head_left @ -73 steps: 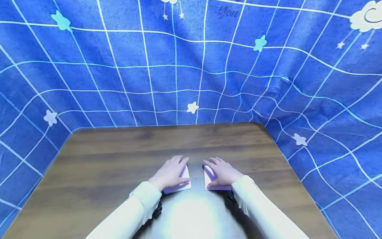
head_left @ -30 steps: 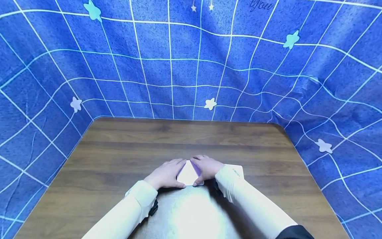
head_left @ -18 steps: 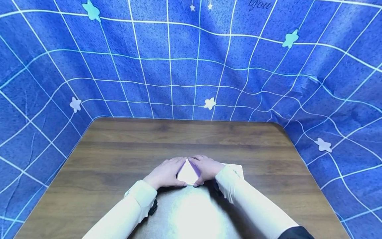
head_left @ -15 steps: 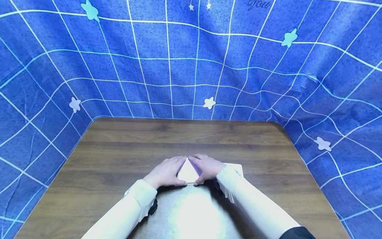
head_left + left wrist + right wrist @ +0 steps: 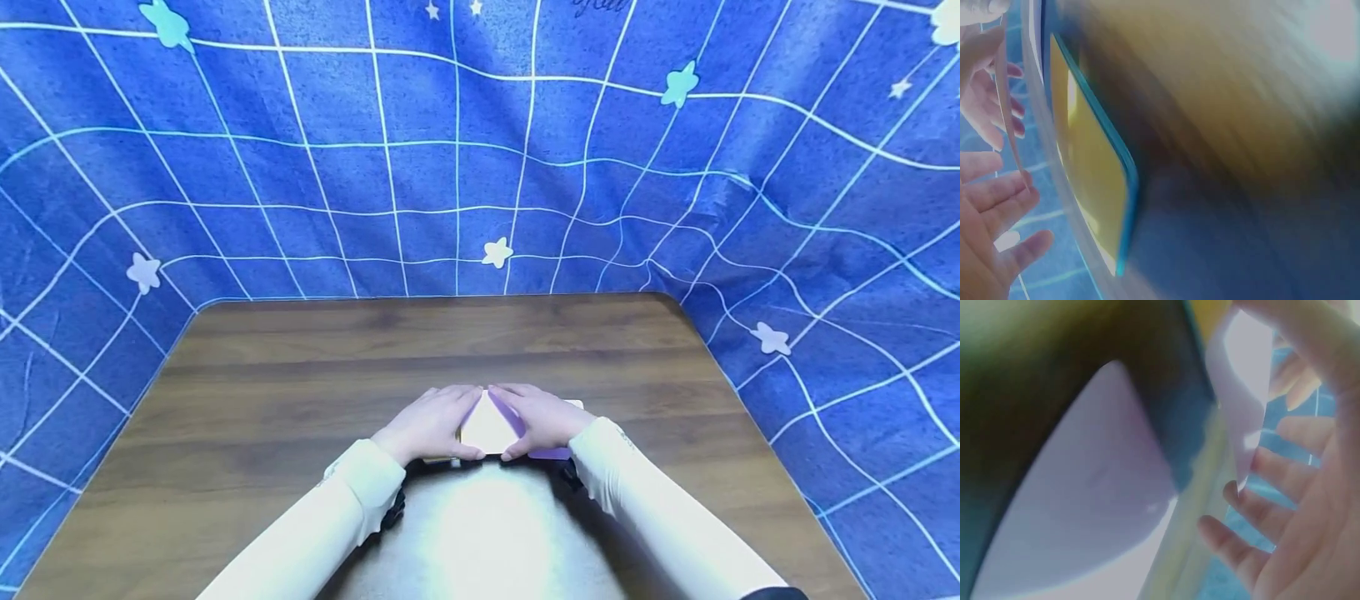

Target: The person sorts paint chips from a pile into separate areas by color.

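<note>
Both hands hold one thin whitish card point(image 5: 491, 429) between them, gripping it by opposite sides with thumbs at its near edge. My left hand point(image 5: 435, 423) and right hand point(image 5: 546, 419) have their fingertips almost meeting at its far edge. In the left wrist view the card shows nearly edge-on, raised off the table. Below the left hand lies a yellow-faced card with a teal edge point(image 5: 1088, 169). Under the right hand lies a second pale pinkish card point(image 5: 1085, 481), mostly hidden by that hand in the head view.
The brown wooden table point(image 5: 337, 350) spreads around the hands. A blue curtain point(image 5: 420, 183) with white grid lines and stars hangs behind it and at the sides. A bright glare point(image 5: 491, 533) covers the table's near middle.
At first each hand lay on a separate card. The right hand then joined the left, both gripped the left card, and they have carried it rightward, uncovering the yellow card underneath.
</note>
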`<act>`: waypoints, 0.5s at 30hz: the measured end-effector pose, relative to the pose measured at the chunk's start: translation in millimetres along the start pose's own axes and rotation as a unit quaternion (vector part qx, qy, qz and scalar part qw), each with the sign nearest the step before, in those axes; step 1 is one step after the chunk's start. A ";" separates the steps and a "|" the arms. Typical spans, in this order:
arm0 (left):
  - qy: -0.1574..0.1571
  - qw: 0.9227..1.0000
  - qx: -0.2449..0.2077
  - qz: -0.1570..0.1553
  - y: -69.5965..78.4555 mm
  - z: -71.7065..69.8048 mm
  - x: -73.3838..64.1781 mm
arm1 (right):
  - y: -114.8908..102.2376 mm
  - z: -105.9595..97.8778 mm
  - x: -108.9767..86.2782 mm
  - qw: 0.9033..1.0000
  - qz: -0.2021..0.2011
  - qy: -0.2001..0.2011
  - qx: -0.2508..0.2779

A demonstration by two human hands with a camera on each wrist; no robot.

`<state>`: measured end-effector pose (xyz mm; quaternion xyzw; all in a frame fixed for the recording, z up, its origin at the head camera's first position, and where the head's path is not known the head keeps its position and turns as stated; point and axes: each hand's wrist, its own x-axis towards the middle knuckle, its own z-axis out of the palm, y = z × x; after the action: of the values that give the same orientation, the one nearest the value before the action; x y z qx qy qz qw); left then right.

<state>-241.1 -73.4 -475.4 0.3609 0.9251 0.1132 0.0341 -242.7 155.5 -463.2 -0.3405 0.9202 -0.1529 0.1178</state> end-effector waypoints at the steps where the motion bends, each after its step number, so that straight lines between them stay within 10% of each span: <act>1: -0.001 1.000 -0.001 0.005 2.9 1.1 2.4 | 2.9 0.5 -3.9 1.000 0.001 0.001 0.001; 15: -0.026 0.997 0.044 0.063 44.5 17.9 43.1 | 36.4 0.0 -57.7 0.999 0.039 0.005 0.018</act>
<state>-240.9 -9.2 -481.6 0.4224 0.9034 0.0645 0.0353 -221.5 220.0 -469.9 -0.3012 0.9305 -0.1667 0.1254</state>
